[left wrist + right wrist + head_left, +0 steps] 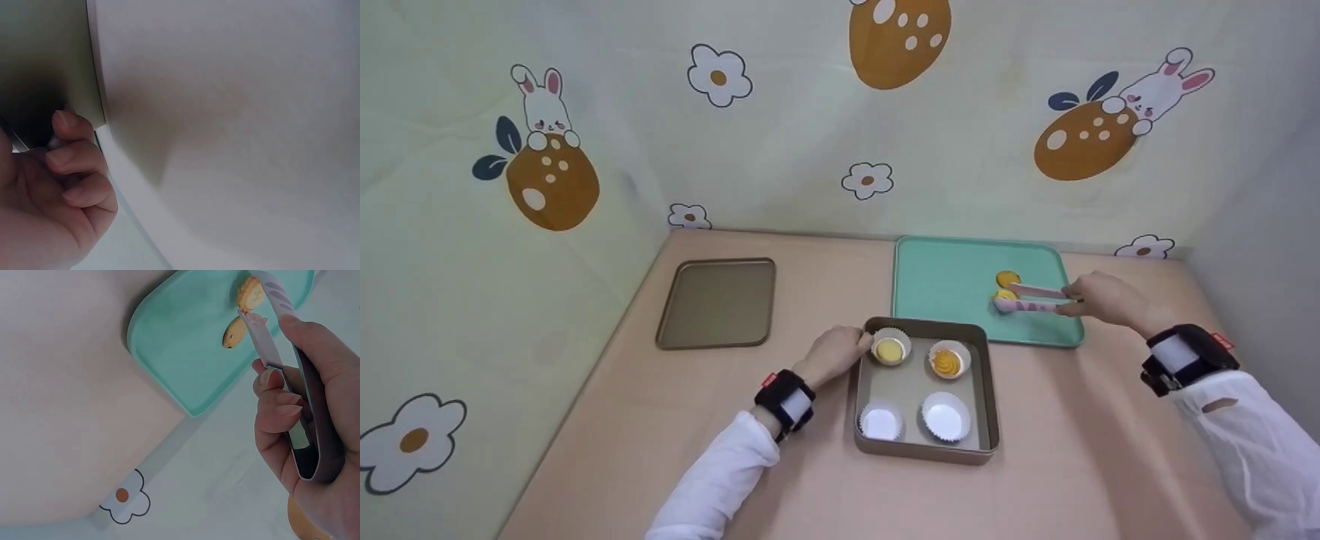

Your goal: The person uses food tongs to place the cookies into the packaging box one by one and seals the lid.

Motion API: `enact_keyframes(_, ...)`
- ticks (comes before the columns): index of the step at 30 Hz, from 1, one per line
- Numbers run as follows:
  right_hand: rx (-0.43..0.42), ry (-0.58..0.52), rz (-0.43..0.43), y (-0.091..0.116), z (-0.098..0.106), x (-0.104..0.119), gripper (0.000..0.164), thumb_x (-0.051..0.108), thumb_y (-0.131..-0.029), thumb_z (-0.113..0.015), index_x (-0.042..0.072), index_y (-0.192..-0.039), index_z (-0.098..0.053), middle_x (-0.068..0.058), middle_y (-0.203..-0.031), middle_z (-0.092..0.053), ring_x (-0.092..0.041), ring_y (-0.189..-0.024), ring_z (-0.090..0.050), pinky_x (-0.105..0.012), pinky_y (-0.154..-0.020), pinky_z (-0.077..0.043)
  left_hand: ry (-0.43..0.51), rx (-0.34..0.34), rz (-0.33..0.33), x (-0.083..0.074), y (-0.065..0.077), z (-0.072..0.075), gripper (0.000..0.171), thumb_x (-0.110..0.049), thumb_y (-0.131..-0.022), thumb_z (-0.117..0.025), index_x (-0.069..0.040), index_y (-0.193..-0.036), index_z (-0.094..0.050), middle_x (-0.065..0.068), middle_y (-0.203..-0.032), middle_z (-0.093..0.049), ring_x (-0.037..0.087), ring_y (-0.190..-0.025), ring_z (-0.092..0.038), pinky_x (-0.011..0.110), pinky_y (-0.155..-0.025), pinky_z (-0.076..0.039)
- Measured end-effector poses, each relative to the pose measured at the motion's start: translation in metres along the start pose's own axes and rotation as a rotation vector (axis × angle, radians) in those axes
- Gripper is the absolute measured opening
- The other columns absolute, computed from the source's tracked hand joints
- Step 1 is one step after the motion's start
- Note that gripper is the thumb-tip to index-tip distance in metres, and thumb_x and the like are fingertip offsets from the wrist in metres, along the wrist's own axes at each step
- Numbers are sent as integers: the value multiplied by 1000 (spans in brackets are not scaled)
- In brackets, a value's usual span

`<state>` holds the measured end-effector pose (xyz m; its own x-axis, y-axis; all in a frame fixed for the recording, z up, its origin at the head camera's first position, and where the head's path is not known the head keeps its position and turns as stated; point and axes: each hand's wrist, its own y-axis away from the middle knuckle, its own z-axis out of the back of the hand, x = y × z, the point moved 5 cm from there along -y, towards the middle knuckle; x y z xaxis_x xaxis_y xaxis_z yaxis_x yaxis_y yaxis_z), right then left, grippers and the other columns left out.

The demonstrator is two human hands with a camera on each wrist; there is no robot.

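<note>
Toward the far right corner of the table (802, 300), a smooth mint-green tray (945, 285) carries an oval cookie (1008, 278) and a scalloped cookie (250, 293) — the latter between the tips of pink tongs (1039, 307), gripped in the right hand (1110, 301). Nearer the front edge, the left hand (832, 352), fingers curled, holds a round-cornered brown tin (907, 386). Inside sit four pleated paper cups (946, 417) — the far two cradle a yellow disc (889, 351) and an orange swirl (946, 364).
</note>
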<state>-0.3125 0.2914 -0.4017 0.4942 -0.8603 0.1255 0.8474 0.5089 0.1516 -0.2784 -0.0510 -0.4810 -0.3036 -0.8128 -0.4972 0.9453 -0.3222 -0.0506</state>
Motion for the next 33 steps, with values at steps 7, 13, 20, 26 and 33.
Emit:
enact_keyframes(7, -145, 187, 62, 11, 24, 14, 42, 55, -60, -35, 20, -72, -55, 9, -48, -41, -5, -39, -31, -20, -34, -24, -2, 5, 2, 1, 0, 0, 33, -32, -74, -29, -13, -48, -38, 0, -46, -38, 12, -44, -39, 23, -40, -29)
enact_keyframes(13, -173, 129, 119, 14, 34, 41, 36, 52, -61, -37, 20, -71, -52, 8, -47, -37, -6, -40, -29, -20, -34, -23, 4, 6, -1, 1, 0, -1, 32, -32, -74, -30, -13, -50, -38, 0, -46, -39, 12, -44, -39, 23, -40, -29)
enact_keyframes(20, -217, 21, 239, 20, 37, 100, 46, 43, -63, -45, 7, -90, -53, 7, -48, -32, -5, -41, -28, -18, -36, -24, 14, 19, 3, 2, 1, -1, 33, -33, -74, -29, -12, -49, -37, 1, -44, -35, 12, -41, -37, 24, -38, -28)
enact_keyframes(26, -230, 12, 408, 25, 33, 150, 31, 33, -65, -49, 11, -86, -52, 10, -52, -32, -3, -42, -31, -16, -35, -26, 5, 4, -3, 1, 1, 0, 33, -32, -74, -30, -12, -48, -37, 1, -44, -37, 12, -42, -38, 24, -38, -28)
enact_keyframes(33, -204, 21, 554, 27, 16, 190, 33, 38, -65, -45, 12, -84, -50, 10, -57, -38, 0, -44, -35, -12, -37, -29, -2, -1, -14, 0, 2, 0, 33, -32, -74, -29, -13, -49, -38, 0, -48, -40, 12, -45, -39, 23, -41, -29)
